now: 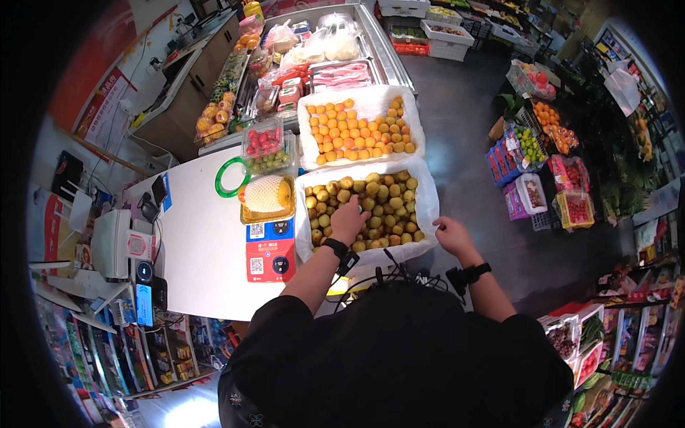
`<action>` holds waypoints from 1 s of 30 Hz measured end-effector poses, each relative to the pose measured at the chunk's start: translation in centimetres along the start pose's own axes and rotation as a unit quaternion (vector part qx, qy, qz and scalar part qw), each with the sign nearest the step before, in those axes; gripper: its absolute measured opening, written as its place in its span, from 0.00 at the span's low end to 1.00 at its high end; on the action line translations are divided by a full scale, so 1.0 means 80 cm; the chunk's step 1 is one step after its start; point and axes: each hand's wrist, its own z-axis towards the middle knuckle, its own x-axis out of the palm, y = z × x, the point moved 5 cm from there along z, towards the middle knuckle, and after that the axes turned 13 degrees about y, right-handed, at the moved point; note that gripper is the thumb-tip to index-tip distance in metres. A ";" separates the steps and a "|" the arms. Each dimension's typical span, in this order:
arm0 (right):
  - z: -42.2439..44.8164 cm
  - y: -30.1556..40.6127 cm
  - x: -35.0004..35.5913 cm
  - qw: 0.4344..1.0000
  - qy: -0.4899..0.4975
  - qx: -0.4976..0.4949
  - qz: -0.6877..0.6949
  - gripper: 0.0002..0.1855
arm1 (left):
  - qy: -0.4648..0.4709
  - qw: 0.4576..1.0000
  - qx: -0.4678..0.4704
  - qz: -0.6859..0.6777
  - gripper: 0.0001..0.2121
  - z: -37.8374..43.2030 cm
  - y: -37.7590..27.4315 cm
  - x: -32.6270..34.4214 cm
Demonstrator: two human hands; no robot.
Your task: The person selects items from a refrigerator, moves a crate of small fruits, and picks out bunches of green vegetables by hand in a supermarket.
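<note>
Before me stands a crate with a white plastic liner (pixel 429 206), full of round yellow-green and brownish fruit (pixel 393 208). Over the left half of this fruit is my left hand (pixel 348 220), its index finger stretched forward and its thumb to the right. The fingertips reach the fruit, but whether they grip a piece is unclear. Off the crate's right side is my right hand (pixel 452 235), fingers curled, tips close to the liner's edge. I cannot tell if it pinches the liner. Just beyond lies a second lined crate of orange apricot-like fruit (pixel 356 134).
Left of the crates, a white counter (pixel 208 251) carries a netted fruit on a gold tray (pixel 266 195), clear fruit boxes (pixel 263 142), a green tape ring (pixel 231 177) and printed code cards (pixel 270 251). A display case (pixel 393 48) stands beyond. Fruit baskets (pixel 575 208) sit right.
</note>
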 end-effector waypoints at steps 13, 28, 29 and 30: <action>-0.066 -0.042 -0.034 0.993 0.012 -0.065 0.093 0.19 | -0.123 0.991 0.003 -0.056 0.15 -0.061 -0.016 -0.002; -0.296 -0.329 -0.212 0.942 -0.178 -0.003 0.285 0.10 | 0.184 0.962 0.156 -0.132 0.16 -0.018 -0.324 0.261; -0.311 -0.352 -0.211 0.922 -0.181 0.021 0.341 0.10 | 0.211 0.951 0.171 -0.147 0.15 -0.010 -0.351 0.276; -0.325 -0.374 -0.205 0.899 -0.179 0.037 0.397 0.09 | 0.233 0.948 0.158 -0.146 0.15 -0.006 -0.381 0.288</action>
